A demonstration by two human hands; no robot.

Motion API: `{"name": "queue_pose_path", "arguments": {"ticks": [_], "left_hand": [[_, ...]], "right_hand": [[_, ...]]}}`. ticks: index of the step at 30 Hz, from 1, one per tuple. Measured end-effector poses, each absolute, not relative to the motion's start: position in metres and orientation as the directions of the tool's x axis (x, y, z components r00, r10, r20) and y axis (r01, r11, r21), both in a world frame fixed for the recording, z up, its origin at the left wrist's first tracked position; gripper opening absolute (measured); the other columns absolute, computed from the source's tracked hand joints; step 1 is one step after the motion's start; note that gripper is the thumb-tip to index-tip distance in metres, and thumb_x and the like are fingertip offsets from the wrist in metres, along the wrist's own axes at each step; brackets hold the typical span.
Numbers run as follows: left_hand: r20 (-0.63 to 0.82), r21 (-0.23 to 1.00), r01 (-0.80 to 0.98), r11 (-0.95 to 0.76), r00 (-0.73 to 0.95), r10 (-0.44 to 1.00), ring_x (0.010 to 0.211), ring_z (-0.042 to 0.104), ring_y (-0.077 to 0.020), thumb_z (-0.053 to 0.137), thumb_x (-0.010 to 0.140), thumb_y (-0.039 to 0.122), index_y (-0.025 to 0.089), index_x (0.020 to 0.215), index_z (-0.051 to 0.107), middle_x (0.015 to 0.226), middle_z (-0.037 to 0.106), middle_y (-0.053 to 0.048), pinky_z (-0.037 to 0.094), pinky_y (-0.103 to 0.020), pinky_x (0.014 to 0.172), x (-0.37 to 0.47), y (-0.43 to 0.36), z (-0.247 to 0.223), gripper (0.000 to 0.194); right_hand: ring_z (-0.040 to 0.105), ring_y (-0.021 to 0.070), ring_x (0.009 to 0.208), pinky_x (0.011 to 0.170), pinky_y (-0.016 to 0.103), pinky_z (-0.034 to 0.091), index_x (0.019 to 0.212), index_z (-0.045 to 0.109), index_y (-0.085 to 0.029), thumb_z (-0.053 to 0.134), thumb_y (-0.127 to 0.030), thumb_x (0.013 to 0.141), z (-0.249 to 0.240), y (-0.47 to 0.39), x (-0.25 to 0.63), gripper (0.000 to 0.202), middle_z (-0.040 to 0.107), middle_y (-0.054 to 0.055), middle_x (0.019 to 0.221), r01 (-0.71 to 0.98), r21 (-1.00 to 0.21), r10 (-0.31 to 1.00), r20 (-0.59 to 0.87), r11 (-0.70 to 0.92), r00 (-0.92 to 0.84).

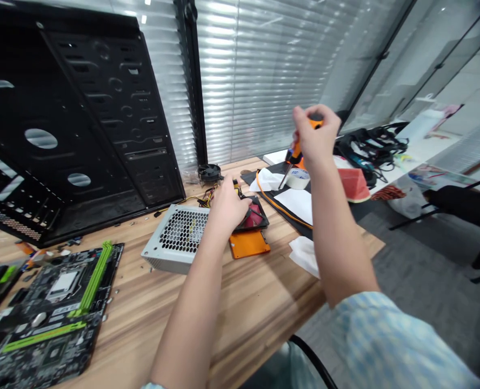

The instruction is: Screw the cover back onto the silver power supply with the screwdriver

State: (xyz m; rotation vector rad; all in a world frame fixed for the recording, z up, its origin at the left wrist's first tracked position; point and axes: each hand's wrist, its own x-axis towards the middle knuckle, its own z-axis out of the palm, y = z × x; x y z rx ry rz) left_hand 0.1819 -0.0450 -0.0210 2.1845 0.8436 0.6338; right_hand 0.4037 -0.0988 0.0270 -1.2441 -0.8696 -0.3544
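My right hand (319, 132) is raised above the table's right part, its fingers wrapped round the orange and black handle of a screwdriver (297, 152). The metal shaft slants down and left over white paper. Farther left, my left hand (228, 202) reaches in beside a black-framed fan with red blades (257, 215). Its fingers are bent round something black and yellow, mostly hidden by the hand. A flat orange drive (250, 244) lies just in front of the fan. Left of the hand sits a grey power supply (179, 232), with thin cables (207, 198) behind it.
A black computer case (114, 113) stands at the back left. A motherboard (57, 302) with green slots lies at the front left. A small black cooler fan (210, 173) is by the window. A tape roll (297, 178), an orange cable (280, 207) and a red object (351, 185) are at right.
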Motion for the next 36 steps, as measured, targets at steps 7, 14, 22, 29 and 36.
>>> {"name": "queue_pose_path", "arguments": {"ticks": [7, 14, 22, 29, 36], "left_hand": [[0.234, 0.676, 0.401, -0.619, 0.679, 0.696, 0.095, 0.065, -0.0272, 0.074, 0.074, 0.022, 0.024, 0.096, 0.049, 0.1, 0.068, -0.006, 0.049, -0.036, 0.081, 0.18, -0.047, -0.016, 0.033], [0.226, 0.625, 0.426, -0.654, 0.703, 0.674, 0.094, 0.065, -0.0267, 0.079, 0.072, 0.033, 0.024, 0.095, 0.047, 0.097, 0.067, -0.005, 0.048, -0.035, 0.079, 0.181, -0.05, -0.009, 0.04], [0.224, 0.61, 0.417, -0.674, 0.725, 0.651, 0.101, 0.063, -0.028, 0.088, 0.06, 0.035, 0.023, 0.098, 0.045, 0.106, 0.066, -0.006, 0.048, -0.035, 0.082, 0.183, -0.051, -0.007, 0.058], [0.213, 0.603, 0.427, -0.673, 0.727, 0.652, 0.101, 0.063, -0.0296, 0.089, 0.059, 0.035, 0.023, 0.097, 0.045, 0.104, 0.067, -0.007, 0.049, -0.037, 0.083, 0.183, -0.05, -0.007, 0.059], [0.174, 0.614, 0.447, -0.651, 0.727, 0.664, 0.098, 0.063, -0.0299, 0.089, 0.059, 0.033, 0.023, 0.096, 0.045, 0.1, 0.067, -0.006, 0.048, -0.036, 0.079, 0.183, -0.051, -0.004, 0.058]], "right_hand": [[0.042, 0.0065, 0.038, 0.035, 0.02, 0.034, 0.071, 0.038, -0.025, 0.052, -0.063, 0.087, 0.005, -0.091, 0.421, 0.044, 0.038, -0.009, 0.056, 0.456, -0.731, 0.075, 0.564, 0.508, 0.822], [0.038, 0.0055, 0.035, 0.032, 0.018, 0.03, 0.07, 0.036, -0.025, 0.064, -0.052, 0.083, -0.002, -0.066, 0.407, 0.041, 0.038, -0.012, 0.051, 0.292, -0.813, 0.045, 0.362, 0.504, 0.931], [0.041, 0.0071, 0.039, 0.037, 0.019, 0.034, 0.072, 0.035, -0.025, 0.055, -0.05, 0.088, -0.016, -0.06, 0.417, 0.036, 0.04, -0.009, 0.054, 0.286, -0.878, 0.049, 0.329, 0.384, 0.943], [0.044, 0.0087, 0.042, 0.039, 0.02, 0.036, 0.073, 0.035, -0.025, 0.045, -0.061, 0.09, -0.023, -0.055, 0.419, 0.041, 0.041, -0.006, 0.058, 0.388, -0.888, 0.051, 0.411, 0.247, 0.91], [0.045, 0.0087, 0.042, 0.039, 0.02, 0.038, 0.075, 0.042, -0.025, 0.049, -0.06, 0.09, -0.025, -0.052, 0.42, 0.038, 0.045, -0.006, 0.059, 0.371, -0.88, 0.087, 0.412, 0.298, 0.907]]}}
